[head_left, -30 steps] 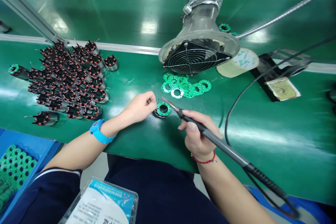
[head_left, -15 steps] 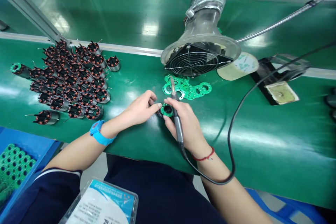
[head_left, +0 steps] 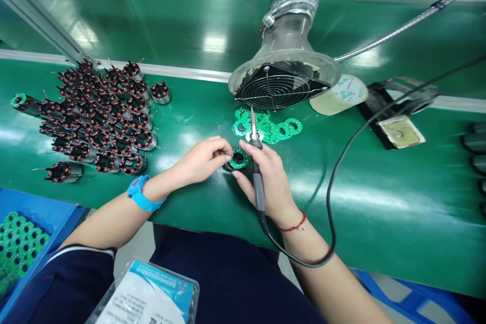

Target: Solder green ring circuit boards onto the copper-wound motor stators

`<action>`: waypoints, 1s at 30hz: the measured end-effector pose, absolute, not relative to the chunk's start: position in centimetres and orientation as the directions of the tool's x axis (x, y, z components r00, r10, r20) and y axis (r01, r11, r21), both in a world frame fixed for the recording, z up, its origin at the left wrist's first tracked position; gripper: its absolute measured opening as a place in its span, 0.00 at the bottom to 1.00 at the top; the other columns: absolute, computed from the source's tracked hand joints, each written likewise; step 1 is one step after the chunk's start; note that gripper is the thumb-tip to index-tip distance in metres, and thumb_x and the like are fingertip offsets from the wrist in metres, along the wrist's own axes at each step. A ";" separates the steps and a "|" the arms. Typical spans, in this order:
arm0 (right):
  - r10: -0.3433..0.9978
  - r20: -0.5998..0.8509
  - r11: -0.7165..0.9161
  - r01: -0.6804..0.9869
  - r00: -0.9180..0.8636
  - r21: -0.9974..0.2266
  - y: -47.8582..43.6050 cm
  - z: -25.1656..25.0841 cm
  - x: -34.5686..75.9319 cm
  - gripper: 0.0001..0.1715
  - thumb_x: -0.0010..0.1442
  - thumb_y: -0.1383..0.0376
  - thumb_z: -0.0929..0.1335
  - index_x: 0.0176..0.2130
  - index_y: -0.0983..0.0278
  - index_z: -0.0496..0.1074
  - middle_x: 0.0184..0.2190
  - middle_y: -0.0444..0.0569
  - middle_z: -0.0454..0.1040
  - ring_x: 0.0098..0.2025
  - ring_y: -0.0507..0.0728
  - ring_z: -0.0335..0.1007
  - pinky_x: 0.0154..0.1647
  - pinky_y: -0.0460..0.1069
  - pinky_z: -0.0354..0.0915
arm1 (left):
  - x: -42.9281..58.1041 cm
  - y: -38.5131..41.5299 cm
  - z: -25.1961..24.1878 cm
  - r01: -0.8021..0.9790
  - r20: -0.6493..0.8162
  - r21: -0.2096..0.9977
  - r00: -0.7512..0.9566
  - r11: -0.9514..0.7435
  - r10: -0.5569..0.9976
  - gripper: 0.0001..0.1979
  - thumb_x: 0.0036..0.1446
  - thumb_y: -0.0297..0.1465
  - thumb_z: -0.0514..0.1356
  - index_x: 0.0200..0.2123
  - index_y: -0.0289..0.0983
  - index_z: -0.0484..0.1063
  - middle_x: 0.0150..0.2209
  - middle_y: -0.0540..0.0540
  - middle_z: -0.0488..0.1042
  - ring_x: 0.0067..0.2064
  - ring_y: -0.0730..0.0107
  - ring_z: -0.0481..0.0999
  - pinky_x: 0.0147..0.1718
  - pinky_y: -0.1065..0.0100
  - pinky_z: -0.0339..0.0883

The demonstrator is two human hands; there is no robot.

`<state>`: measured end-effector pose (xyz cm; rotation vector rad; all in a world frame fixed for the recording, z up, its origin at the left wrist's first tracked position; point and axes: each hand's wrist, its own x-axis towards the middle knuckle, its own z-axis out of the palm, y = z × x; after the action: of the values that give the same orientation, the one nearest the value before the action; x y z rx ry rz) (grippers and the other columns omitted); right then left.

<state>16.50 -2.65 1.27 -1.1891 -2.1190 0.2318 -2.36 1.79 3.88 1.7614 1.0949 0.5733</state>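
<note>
Directly in front of the clear plastic fume hood (head_left: 283,68) with its black fan grille, the left hand (head_left: 203,160) and right hand (head_left: 270,182) now both pinch the green-ringed copper-wound stator (head_left: 238,158) with their fingertips. The grey soldering iron (head_left: 258,187), previously aimed at the stator, is held along the right palm with its tip toward the hood, so heat is off the part.

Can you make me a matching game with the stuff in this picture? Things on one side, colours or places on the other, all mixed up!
Things:
1. soldering iron
2. watch
3. bracelet
4. coil with green ring

Matches:
A. red
B. pinched by the left hand
C. blue
D. held in the right hand

Pairs: 1-D, 2-C, 3-A, 4-B.
</note>
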 end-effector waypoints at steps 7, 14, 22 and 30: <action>0.752 0.523 0.634 0.658 -0.401 -0.406 -3.0 1.9 16.0 0.34 0.62 0.68 0.65 0.64 0.55 0.54 0.50 0.52 0.77 0.57 0.63 0.69 0.52 0.61 0.66 | -2.1 1.7 4.1 0.465 -0.214 0.885 0.427 -0.010 0.879 0.03 0.58 0.26 0.57 0.31 0.36 0.68 0.27 0.53 0.69 0.28 0.75 0.66 0.28 0.72 0.58; 0.781 0.514 0.596 0.670 -0.356 -0.442 -3.1 1.8 16.4 0.25 0.61 0.69 0.65 0.58 0.60 0.64 0.47 0.53 0.79 0.51 0.61 0.74 0.51 0.59 0.68 | -1.7 2.0 3.3 0.251 -0.324 0.936 0.350 0.245 0.879 0.04 0.59 0.24 0.56 0.31 0.35 0.64 0.24 0.55 0.67 0.25 0.79 0.67 0.26 0.74 0.62; 0.821 0.558 0.508 0.605 -0.122 -0.614 -3.9 1.4 17.3 0.24 0.64 0.66 0.65 0.59 0.57 0.64 0.38 0.48 0.82 0.43 0.60 0.79 0.47 0.59 0.71 | -1.7 2.5 3.1 0.182 -0.400 0.916 0.367 0.357 0.840 0.06 0.59 0.25 0.56 0.29 0.34 0.65 0.22 0.54 0.68 0.22 0.81 0.67 0.22 0.77 0.60; 0.842 0.516 0.442 0.348 0.157 -0.827 -5.0 0.5 17.9 0.13 0.64 0.60 0.66 0.46 0.60 0.75 0.36 0.48 0.79 0.23 0.53 0.74 0.24 0.50 0.72 | -1.8 2.5 2.8 0.378 -0.318 0.910 0.367 0.172 0.874 0.06 0.58 0.30 0.56 0.29 0.36 0.65 0.22 0.55 0.64 0.24 0.77 0.65 0.25 0.73 0.56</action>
<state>17.89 -4.96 0.51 -1.1299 -1.4317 0.4909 -1.76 2.49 2.76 1.4232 1.2181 0.5174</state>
